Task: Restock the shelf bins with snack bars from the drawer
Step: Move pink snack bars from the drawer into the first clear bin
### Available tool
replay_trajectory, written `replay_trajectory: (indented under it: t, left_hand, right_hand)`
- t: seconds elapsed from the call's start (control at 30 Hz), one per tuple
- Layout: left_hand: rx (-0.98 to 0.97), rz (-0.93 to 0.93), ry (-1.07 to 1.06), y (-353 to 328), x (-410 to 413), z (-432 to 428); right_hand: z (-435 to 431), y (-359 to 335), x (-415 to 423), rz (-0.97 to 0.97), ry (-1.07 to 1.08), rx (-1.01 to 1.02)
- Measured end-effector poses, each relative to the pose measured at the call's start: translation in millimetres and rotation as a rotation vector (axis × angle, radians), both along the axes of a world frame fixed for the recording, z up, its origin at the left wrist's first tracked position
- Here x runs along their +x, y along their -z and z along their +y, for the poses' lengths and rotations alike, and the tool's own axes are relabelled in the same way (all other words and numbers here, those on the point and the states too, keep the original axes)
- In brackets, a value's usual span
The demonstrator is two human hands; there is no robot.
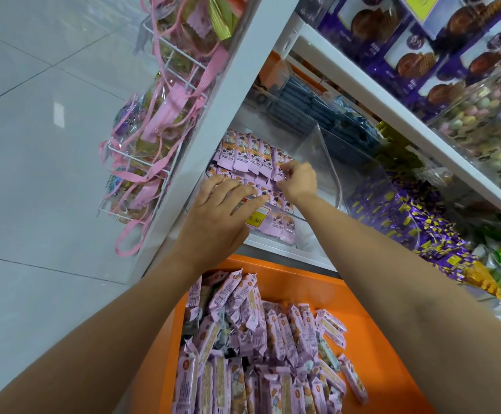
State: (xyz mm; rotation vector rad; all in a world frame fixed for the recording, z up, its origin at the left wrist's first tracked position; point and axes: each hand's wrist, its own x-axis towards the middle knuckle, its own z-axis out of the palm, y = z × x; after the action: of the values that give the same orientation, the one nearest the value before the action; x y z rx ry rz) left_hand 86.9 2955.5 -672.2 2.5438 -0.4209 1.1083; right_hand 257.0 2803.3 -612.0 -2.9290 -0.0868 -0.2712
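Risking a toppled row at the near left by pressing too hard with the left hand (222, 204), tipping the packed snack bars (252, 153) forward over the low front of the clear bin (326, 162), past the price label (255, 220) and down into the orange drawer (317, 282) lying open below, already heaped with more of the same pink bars; risking, further right, dragging neighbours out of line by tugging a single wrapper, or nudging them against the bin's curved side wall next to the purple sweets (407, 222); pressing with the left hand spread wide, fingers nearly straight, palm down on the front rows of bars inside the bin, gripping nothing; pinching with the right hand (298, 180), fingers curled tight, thumb and fingertips closing on the end of a bar in the back rows near the bin's right wall; not showing whether lifting that bar or only straightening it.
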Motion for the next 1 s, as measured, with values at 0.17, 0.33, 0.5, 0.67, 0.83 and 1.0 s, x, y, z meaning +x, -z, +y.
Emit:
replay_trajectory:
  t: [0.17,0.33,0.5,0.67,0.83,1.0]
  left_hand:
    - [-0.046,0.082,-0.013,-5,-6,-5]
    - [-0.06,0.09,-0.098,-7,-26,-32]
    - [0.041,0.243,0.061,7,-46,-72]
    - [0.215,0.653,0.088,47,-65,-101]
    - [0.364,1.043,0.013,76,-86,-124]
    - [0.34,1.139,-0.014,93,-97,-134]
  right_hand:
    - [2,-20,-29,-0.049,-0.084,0.194]
    - [0,-44,-78,-0.122,-0.231,0.55]
    - [-31,-51,-137,-0.223,-0.397,0.763]
    - [-87,-8,-181,-0.146,-0.385,0.792]
    - [-151,68,-222,0.143,-0.202,0.631]
    - [-196,130,-246,0.646,-0.161,0.293]
